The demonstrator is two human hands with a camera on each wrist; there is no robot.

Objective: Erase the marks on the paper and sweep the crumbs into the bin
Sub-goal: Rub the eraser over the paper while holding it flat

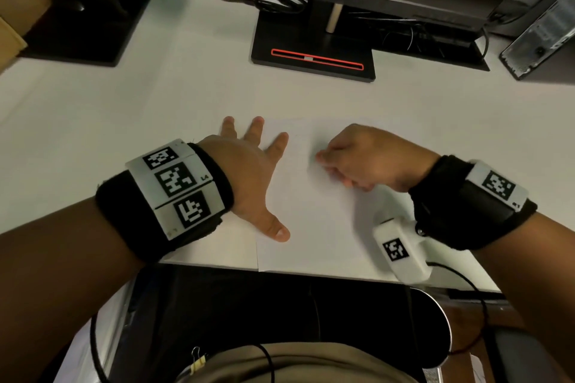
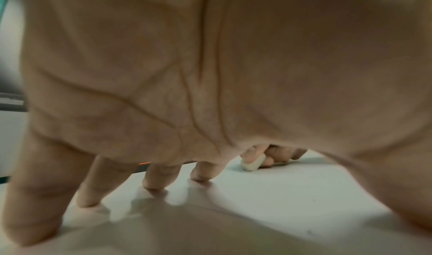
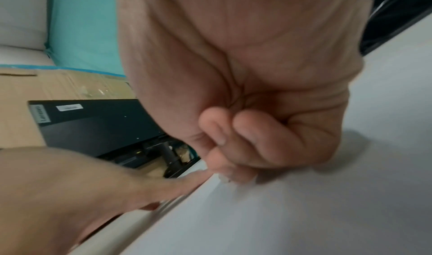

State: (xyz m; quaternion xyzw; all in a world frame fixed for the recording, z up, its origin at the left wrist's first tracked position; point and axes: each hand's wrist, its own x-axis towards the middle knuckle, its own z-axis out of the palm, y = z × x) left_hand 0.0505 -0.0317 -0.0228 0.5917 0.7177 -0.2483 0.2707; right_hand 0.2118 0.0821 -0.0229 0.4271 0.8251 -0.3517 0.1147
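Observation:
A white sheet of paper (image 1: 311,214) lies on the white desk near its front edge. My left hand (image 1: 249,171) presses flat on the paper's left part, fingers spread and straight. My right hand (image 1: 357,158) is curled over the middle of the sheet and pinches a small white eraser (image 2: 253,164), whose end touches the paper. In the right wrist view only a sliver of the eraser (image 3: 224,179) shows under the curled fingers (image 3: 257,144). Marks on the paper are too faint to make out. No bin is in view.
A black monitor stand (image 1: 314,47) with a red-edged slot stands behind the paper, with cables (image 1: 264,0) beyond it. A second black stand (image 1: 90,25) sits at the back left and a computer case (image 1: 541,37) at the back right. The desk edge (image 1: 217,264) runs just below my wrists.

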